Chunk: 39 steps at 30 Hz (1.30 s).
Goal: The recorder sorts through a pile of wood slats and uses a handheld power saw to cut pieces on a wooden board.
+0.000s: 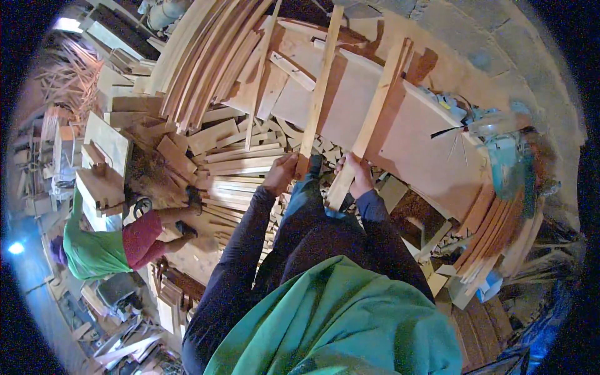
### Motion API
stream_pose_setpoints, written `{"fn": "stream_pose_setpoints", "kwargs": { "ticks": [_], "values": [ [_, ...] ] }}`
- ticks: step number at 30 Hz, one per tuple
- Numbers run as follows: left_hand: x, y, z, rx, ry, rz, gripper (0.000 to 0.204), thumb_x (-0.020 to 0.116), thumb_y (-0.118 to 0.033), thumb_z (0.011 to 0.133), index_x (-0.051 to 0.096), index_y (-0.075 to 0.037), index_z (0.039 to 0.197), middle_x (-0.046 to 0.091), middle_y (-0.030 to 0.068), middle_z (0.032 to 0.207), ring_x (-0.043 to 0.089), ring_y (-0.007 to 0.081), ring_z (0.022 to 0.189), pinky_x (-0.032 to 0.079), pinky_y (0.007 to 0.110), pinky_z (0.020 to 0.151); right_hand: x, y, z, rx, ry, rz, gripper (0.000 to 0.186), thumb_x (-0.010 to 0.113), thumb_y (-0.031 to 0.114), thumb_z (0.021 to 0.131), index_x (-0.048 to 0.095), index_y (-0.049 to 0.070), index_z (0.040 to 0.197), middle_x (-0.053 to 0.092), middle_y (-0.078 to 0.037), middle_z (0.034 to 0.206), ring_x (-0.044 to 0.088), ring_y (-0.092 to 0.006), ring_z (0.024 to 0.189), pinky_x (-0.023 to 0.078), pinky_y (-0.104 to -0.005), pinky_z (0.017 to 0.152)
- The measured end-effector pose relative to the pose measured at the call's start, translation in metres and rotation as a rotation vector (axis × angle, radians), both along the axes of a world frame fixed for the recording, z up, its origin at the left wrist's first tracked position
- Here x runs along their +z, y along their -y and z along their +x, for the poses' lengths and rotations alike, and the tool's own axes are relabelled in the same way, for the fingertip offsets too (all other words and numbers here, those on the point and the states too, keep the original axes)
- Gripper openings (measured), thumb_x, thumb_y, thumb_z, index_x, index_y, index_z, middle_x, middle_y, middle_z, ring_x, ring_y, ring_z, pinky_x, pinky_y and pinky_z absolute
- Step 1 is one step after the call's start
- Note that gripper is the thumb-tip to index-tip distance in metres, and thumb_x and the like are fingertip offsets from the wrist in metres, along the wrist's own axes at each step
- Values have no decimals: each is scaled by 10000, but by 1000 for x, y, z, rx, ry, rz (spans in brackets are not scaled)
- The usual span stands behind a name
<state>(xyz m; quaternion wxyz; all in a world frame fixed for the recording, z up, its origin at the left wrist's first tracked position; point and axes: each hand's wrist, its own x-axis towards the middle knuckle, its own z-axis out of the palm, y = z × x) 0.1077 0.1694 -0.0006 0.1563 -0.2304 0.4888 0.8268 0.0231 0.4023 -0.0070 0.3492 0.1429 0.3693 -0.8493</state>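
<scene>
My left hand (pixel 281 174) is closed on the lower end of a long pale wooden plank (pixel 320 90), which extends away from me over a wide pinkish-tan sheet board (pixel 417 150). My right hand (pixel 355 172) grips a second long plank (pixel 387 106) to the right, roughly alongside the first and also lying across the board. Below both planks, around my legs, are piles of short offcuts and narrow slats (pixel 237 165). A thinner strip (pixel 259 84) rests across the board further left.
A co-worker in a green shirt (pixel 94 247) bends at the left beside boards (pixel 103 165). Curved wood strips (pixel 200 56) are stacked at upper left, more (pixel 497 228) at right. Plastic bags and clutter (pixel 503 156) sit near a block wall (pixel 519 56).
</scene>
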Motion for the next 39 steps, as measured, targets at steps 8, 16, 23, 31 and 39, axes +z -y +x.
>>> {"fn": "stream_pose_setpoints", "kwargs": {
  "ticks": [8,16,23,31,39],
  "values": [
    [-30,22,31,166,150,91,454,448,-383,988,525,-63,1302,631,143,1185,617,249,1057,484,388,906,-7,-6,1,76,-22,63,219,627,276,916,567,67,938,579,-47,827,578,-191,742,503,-360,693],
    [-24,1,61,76,230,452,491,398,-397,1008,420,-42,1345,598,194,1216,591,291,1116,459,405,985,-10,-6,-3,70,-7,-4,197,612,261,916,562,71,926,569,-52,824,562,-204,759,494,-391,740],
    [-36,-18,57,223,-31,-113,318,617,-254,934,590,-40,1169,675,106,1046,667,190,881,542,319,791,-8,-4,0,15,68,53,204,628,263,908,564,72,940,586,-51,824,578,-199,739,503,-383,722],
    [-48,-21,1,70,-275,-530,236,668,-131,866,460,-30,910,567,67,792,586,181,744,483,316,648,0,0,-2,50,21,27,196,627,255,912,567,71,941,590,-47,820,586,-188,727,508,-351,676],
    [-30,-47,-19,221,-426,-988,204,619,-107,862,446,-7,900,506,107,712,530,209,604,444,361,552,-14,-5,-1,44,58,36,197,608,241,919,552,53,931,564,-46,809,551,-188,751,494,-351,725]
  ]
}}
